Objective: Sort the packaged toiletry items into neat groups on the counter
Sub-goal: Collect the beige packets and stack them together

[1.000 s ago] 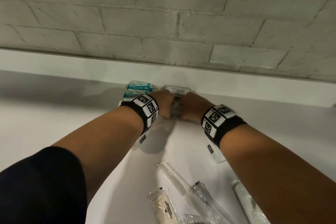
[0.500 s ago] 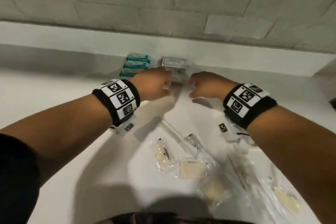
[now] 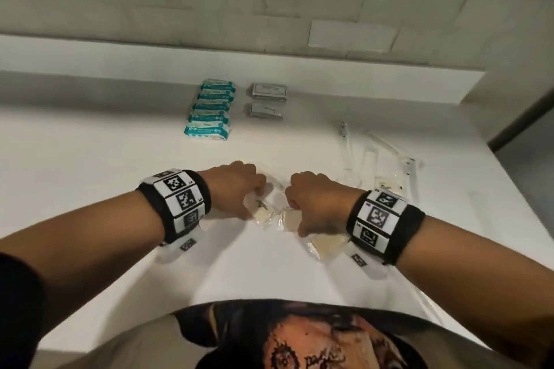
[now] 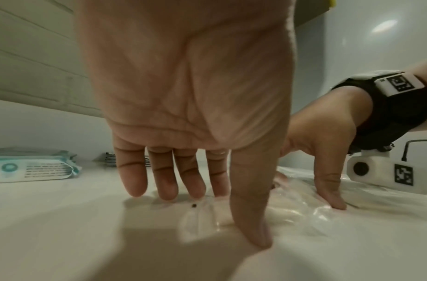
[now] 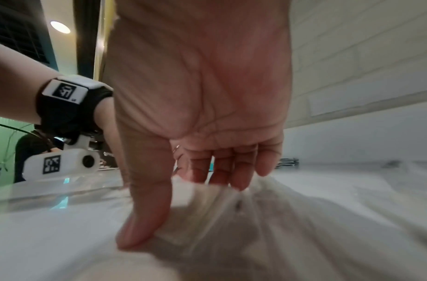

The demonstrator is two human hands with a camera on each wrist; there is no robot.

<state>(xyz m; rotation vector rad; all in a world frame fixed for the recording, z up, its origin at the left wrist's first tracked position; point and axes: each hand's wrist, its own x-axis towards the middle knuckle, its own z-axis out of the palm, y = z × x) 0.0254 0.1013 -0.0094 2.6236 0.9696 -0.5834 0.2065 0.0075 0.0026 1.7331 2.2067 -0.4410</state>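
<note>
My left hand and right hand are side by side over the near middle of the white counter, fingers pointing down. In the left wrist view the left hand has straight fingers, with the thumb and fingertips touching a clear packet. The right hand presses its thumb and fingertips onto a clear packet with a cream pad. These clear cream packets lie between and under both hands. A row of teal packets and two piles of grey sachets lie at the back.
Long clear toothbrush packets lie scattered at the right, near the counter's right edge. A raised white ledge and a tiled wall close the back. My shirt is at the front edge.
Both hands have drawn back from the grey sachets at the back wall to the clear cream packets nearer me. The head view has tilted down.
</note>
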